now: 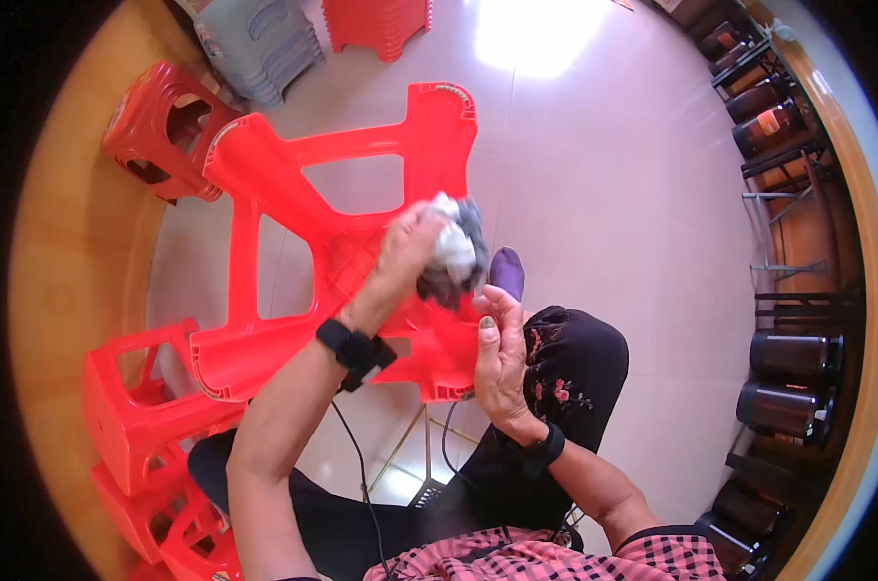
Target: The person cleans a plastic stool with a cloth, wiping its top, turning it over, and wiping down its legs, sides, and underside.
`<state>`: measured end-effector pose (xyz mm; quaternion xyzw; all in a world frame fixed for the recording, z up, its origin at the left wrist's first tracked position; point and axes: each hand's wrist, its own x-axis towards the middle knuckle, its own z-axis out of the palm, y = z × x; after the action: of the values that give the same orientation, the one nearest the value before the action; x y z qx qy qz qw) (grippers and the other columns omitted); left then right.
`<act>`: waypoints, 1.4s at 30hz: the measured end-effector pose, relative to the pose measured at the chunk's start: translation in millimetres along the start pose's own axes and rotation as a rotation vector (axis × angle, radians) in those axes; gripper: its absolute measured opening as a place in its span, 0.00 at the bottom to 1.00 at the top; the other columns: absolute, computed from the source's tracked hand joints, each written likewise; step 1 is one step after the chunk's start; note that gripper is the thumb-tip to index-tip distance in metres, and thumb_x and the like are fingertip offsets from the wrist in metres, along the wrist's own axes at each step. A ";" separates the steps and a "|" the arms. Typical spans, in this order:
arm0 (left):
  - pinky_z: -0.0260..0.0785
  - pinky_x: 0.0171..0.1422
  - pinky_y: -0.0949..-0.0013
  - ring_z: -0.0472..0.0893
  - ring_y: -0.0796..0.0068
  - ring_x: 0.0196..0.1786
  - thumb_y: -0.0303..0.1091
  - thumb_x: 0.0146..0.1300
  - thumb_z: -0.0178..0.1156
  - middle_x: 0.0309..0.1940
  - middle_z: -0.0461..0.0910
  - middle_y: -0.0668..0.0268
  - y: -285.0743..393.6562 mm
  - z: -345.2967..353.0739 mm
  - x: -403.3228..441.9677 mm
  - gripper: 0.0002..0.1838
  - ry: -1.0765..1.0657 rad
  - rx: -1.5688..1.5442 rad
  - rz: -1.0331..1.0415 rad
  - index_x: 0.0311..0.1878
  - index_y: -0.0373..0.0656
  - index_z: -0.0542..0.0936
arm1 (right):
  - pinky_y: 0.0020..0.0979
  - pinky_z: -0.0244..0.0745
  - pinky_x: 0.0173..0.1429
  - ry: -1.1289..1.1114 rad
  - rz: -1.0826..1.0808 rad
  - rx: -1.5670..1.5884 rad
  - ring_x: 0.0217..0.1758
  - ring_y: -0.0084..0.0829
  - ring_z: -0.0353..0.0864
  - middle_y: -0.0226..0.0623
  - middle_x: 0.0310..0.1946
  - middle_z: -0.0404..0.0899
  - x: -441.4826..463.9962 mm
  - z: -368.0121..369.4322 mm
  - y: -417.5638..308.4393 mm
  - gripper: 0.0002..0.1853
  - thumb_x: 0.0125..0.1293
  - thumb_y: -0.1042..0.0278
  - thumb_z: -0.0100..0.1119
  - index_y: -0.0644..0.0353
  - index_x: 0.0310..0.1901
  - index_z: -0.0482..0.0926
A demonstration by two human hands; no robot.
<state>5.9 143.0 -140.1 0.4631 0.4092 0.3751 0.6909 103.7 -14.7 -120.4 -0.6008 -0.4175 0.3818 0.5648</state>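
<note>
A red plastic stool (313,208) lies tipped in front of me, its legs spread outward and its inner side facing me. My left hand (410,242) is closed on a bunched grey and white rag (455,242), over the stool's inner side near one leg. The rag is slightly blurred. My right hand (502,363) grips the edge of the near right leg, with the thumb on its inner side. Part of the right fingers is hidden behind the leg. Both wrists wear black bands.
More red stools (149,416) stand stacked at my left, with another stack (168,126) behind them. Grey stools (260,44) and red ones (376,24) are at the back. Dark brown jars (787,412) line a rack on the right. A cable (362,474) hangs below my left wrist.
</note>
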 end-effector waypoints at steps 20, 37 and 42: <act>0.68 0.35 0.78 0.72 0.88 0.32 0.34 0.60 0.54 0.30 0.74 0.75 -15.7 -2.9 -0.6 0.17 -0.559 0.336 -0.285 0.53 0.45 0.76 | 0.25 0.68 0.44 -0.063 -0.067 -0.105 0.35 0.23 0.68 0.32 0.33 0.67 -13.4 19.1 -2.1 0.20 0.61 0.81 0.43 0.62 0.56 0.67; 0.69 0.47 0.74 0.75 0.81 0.43 0.37 0.61 0.54 0.41 0.78 0.69 4.6 -45.8 -124.6 0.21 -0.417 0.271 -0.393 0.56 0.39 0.74 | 0.23 0.66 0.30 -0.310 -0.017 -0.067 0.27 0.20 0.67 0.31 0.26 0.65 -34.7 13.9 -6.7 0.22 0.54 0.87 0.45 0.62 0.52 0.69; 0.68 0.41 0.75 0.74 0.85 0.36 0.34 0.59 0.55 0.33 0.77 0.72 24.7 -62.0 -138.6 0.15 -0.309 0.297 -0.401 0.48 0.39 0.77 | 0.24 0.68 0.35 -0.362 0.003 -0.089 0.29 0.22 0.68 0.32 0.27 0.66 -36.0 9.6 -14.7 0.20 0.54 0.86 0.46 0.62 0.50 0.69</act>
<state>-107.3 46.5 -101.2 0.5206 0.4328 0.0919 0.7302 80.8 -44.6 -106.9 -0.5473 -0.5278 0.4658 0.4526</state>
